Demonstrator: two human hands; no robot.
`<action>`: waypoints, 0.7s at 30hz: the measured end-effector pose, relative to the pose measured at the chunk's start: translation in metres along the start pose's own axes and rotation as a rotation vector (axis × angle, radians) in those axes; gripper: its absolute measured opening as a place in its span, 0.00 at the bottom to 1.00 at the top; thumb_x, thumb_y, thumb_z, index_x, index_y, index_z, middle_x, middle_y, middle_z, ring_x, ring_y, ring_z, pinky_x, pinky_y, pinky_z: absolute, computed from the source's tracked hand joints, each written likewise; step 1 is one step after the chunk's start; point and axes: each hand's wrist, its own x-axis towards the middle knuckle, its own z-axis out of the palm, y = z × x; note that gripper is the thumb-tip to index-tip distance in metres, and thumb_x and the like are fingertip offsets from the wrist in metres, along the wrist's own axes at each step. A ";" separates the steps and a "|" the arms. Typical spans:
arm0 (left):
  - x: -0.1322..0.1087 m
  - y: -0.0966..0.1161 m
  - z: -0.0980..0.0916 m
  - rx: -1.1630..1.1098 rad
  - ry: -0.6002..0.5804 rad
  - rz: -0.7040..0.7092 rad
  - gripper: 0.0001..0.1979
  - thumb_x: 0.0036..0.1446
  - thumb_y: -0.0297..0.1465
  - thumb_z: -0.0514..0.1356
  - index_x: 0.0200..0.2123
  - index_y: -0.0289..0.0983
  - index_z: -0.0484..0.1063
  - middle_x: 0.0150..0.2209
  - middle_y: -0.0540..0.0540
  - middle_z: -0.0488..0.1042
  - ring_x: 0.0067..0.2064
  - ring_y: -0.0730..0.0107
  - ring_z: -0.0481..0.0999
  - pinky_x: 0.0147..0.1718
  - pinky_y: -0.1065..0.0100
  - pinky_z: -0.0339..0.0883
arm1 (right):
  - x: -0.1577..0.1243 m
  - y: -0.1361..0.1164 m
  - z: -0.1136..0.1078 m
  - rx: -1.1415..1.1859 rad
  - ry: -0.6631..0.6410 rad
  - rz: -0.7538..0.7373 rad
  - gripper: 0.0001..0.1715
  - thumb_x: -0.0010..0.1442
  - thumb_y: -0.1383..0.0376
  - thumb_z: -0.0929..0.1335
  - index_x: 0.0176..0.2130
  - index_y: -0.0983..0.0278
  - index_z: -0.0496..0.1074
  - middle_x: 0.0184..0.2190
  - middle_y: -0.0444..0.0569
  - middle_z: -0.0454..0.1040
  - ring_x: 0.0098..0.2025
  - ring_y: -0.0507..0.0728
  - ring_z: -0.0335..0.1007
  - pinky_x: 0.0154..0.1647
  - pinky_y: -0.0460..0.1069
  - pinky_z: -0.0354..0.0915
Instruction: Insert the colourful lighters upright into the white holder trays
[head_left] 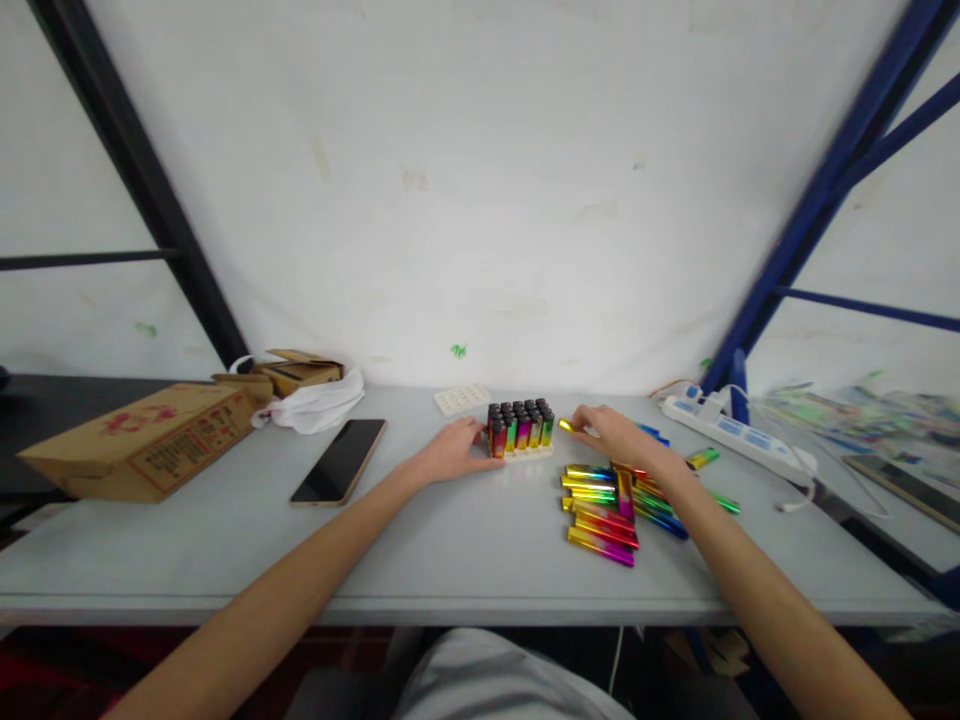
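A small white tray (529, 453) holds several upright rainbow-coloured lighters (520, 426) with black tops. My left hand (452, 450) rests against the tray's left side, fingers curled on the lighters there. My right hand (613, 434) hovers just right of the tray, pinching one shiny yellow lighter (565, 425) at its fingertips. Below that hand lies a loose pile of several metallic rainbow lighters (604, 508) on the grey table (450, 540).
A second white tray (462, 399) lies behind the lighters. A black phone (340, 460) lies left of centre. Cardboard boxes (146, 440) and a white bag (315, 407) sit far left. A white power strip (739, 437) runs along the right, by a blue frame (810, 210).
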 end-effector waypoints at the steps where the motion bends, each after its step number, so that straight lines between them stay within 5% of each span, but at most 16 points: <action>1: 0.000 0.000 0.000 0.001 -0.001 0.000 0.29 0.53 0.56 0.65 0.41 0.34 0.76 0.37 0.42 0.75 0.38 0.58 0.73 0.39 0.62 0.67 | 0.000 -0.002 -0.003 0.048 0.031 0.019 0.14 0.68 0.58 0.67 0.48 0.64 0.76 0.37 0.54 0.81 0.39 0.59 0.75 0.44 0.51 0.67; 6: 0.000 0.000 -0.001 0.007 0.003 0.015 0.28 0.53 0.55 0.65 0.41 0.35 0.77 0.36 0.43 0.75 0.37 0.58 0.73 0.38 0.63 0.67 | 0.006 -0.011 -0.017 0.258 0.243 0.034 0.23 0.69 0.51 0.63 0.49 0.64 0.77 0.30 0.48 0.77 0.29 0.55 0.68 0.35 0.49 0.63; 12: 0.000 -0.007 -0.006 -0.024 -0.046 0.028 0.27 0.54 0.53 0.65 0.42 0.34 0.76 0.37 0.43 0.75 0.37 0.58 0.74 0.37 0.63 0.67 | 0.024 -0.029 -0.017 0.725 0.460 0.060 0.28 0.58 0.44 0.71 0.42 0.65 0.76 0.24 0.42 0.66 0.26 0.52 0.58 0.29 0.48 0.57; 16: -0.001 -0.013 -0.010 -0.071 -0.088 0.037 0.26 0.53 0.52 0.66 0.41 0.34 0.75 0.37 0.44 0.76 0.37 0.59 0.74 0.37 0.63 0.68 | 0.028 -0.050 -0.008 0.939 0.408 0.043 0.30 0.63 0.39 0.65 0.36 0.63 0.70 0.27 0.45 0.69 0.29 0.54 0.64 0.32 0.49 0.62; 21: -0.002 -0.012 -0.012 -0.082 -0.094 0.050 0.25 0.55 0.51 0.66 0.43 0.34 0.75 0.37 0.44 0.76 0.37 0.60 0.74 0.36 0.65 0.68 | 0.020 -0.075 0.011 1.077 0.152 -0.107 0.28 0.67 0.39 0.61 0.41 0.60 0.64 0.25 0.40 0.67 0.27 0.53 0.65 0.31 0.48 0.64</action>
